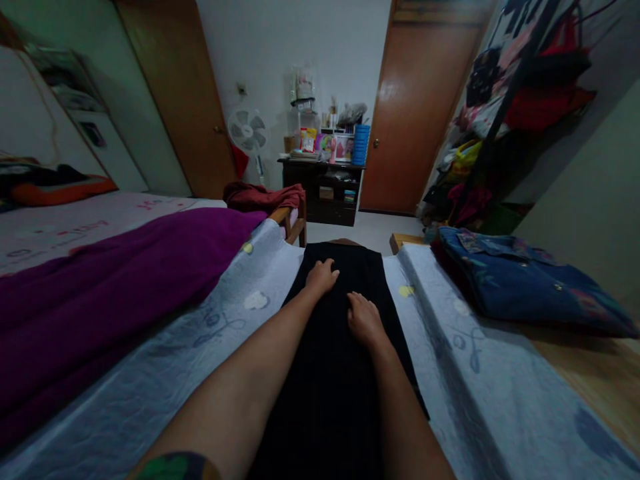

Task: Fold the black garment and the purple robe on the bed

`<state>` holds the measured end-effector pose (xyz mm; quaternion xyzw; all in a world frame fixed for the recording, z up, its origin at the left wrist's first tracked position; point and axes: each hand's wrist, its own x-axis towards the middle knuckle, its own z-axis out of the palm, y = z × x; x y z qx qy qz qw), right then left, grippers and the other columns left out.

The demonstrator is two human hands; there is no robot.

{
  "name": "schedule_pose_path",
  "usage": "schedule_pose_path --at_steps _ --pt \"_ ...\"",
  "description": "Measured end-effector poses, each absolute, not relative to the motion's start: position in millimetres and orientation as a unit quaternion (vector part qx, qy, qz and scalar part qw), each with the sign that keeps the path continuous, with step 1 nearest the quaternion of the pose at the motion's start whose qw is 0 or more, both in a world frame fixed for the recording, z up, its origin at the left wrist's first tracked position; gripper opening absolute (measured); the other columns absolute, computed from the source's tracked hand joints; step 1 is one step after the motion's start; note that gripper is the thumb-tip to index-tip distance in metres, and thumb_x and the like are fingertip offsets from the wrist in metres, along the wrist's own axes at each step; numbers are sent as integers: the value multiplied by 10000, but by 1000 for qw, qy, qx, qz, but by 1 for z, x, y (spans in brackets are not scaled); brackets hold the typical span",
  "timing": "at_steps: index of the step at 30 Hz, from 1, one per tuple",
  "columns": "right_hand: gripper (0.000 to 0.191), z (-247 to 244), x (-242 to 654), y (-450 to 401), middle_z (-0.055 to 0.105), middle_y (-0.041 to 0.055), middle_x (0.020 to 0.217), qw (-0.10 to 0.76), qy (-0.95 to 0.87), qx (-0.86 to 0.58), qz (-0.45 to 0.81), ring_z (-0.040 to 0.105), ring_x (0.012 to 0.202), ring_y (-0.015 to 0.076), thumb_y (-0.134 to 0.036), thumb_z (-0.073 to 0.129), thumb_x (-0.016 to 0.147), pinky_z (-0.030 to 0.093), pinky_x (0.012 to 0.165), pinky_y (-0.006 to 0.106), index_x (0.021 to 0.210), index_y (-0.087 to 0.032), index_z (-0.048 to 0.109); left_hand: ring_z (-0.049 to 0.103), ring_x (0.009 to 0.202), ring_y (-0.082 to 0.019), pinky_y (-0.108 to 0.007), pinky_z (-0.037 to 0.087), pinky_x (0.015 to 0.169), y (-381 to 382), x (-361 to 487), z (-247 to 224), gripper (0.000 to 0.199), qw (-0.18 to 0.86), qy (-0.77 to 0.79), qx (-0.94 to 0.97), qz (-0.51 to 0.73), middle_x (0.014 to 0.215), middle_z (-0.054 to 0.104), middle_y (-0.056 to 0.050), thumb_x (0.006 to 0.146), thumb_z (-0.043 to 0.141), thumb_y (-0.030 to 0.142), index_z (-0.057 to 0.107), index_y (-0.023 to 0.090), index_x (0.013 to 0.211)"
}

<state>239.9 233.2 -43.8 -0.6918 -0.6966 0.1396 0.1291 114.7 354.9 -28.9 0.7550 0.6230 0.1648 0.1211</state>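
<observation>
A black garment (330,373), its kind not clear from here, lies stretched out lengthwise in front of me on a light grey printed cloth (270,293). My left hand (323,277) rests on the garment near its far end, fingers apart. Closer to me and to the right, my right hand (366,317) lies on the same black fabric with its fingers slightly bent and nothing in them. My forearms hide parts of the garment's near half.
Purple fabric (150,260) covers the bed on the left. A folded blue denim garment (530,280) sits at the right on a wooden surface (585,360). Beyond stand a dark cabinet (320,193), a white fan (249,132) and a brown door (415,120). Clothes and bags hang at right.
</observation>
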Motion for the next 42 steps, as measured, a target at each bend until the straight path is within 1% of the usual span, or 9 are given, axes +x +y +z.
schedule_pose_path --at_steps 4,8,13,18,25,29,34,38,42 --pt "524 -43 239 232 386 106 1503 127 -695 -693 145 326 1392 224 -194 340 912 213 1143 408 1424 -119 418 633 1033 -239 -311 478 832 376 120 -31 353 142 645 730 175 1100 676 -100 875 540 441 585 206 1134" --pt "530 -41 238 230 375 113 1509 123 -695 -694 145 309 1401 232 -187 342 905 205 1146 426 1424 -112 418 644 1003 -223 -289 474 792 384 125 -34 236 137 658 716 190 1069 691 -63 826 584 230 601 242 1061" --pt "530 -38 236 228 389 111 1501 125 -692 -695 147 314 1397 230 -198 349 905 204 1146 427 1425 -123 419 615 1066 -210 -310 459 861 380 127 -44 332 114 647 713 245 1143 666 -53 855 437 85 598 259 1088" --pt "530 -37 235 227 385 110 1503 126 -691 -696 147 317 1397 242 -195 341 903 207 1147 438 1421 -120 424 590 1123 -212 -324 436 965 377 119 -48 359 177 603 722 289 1203 645 -92 854 440 66 595 187 1153" --pt "530 -40 236 228 376 117 1508 124 -697 -692 142 304 1404 240 -193 346 905 209 1149 421 1424 -109 419 625 1069 -152 -233 448 969 380 103 -41 498 250 527 770 259 1128 701 -29 688 499 -70 680 173 1083" --pt "542 -35 238 228 377 119 1506 128 -690 -694 162 301 1405 234 -170 366 891 209 1152 421 1428 -106 408 670 931 -157 -248 518 858 387 101 -42 498 261 534 758 268 1075 719 -47 717 469 -47 670 138 1133" --pt "701 -26 233 228 229 74 1577 164 -711 -664 161 127 1462 220 -53 423 777 109 1178 459 1467 -134 330 535 1213 -196 -305 393 1065 385 104 -47 528 214 530 771 283 1297 597 -105 737 499 -32 612 122 1229" --pt "603 -28 225 228 287 85 1556 149 -753 -603 219 218 1440 188 -104 386 845 157 1175 395 1447 -128 370 420 1313 -255 -426 314 1120 371 102 -50 477 105 525 798 277 1431 472 -92 829 493 57 576 215 1272" --pt "554 -33 223 228 293 90 1553 119 -750 -605 238 225 1438 201 -157 358 891 161 1173 404 1443 -125 382 449 1299 -216 -368 304 1113 362 98 -51 371 44 484 855 180 1381 537 -72 917 408 152 617 237 1211"
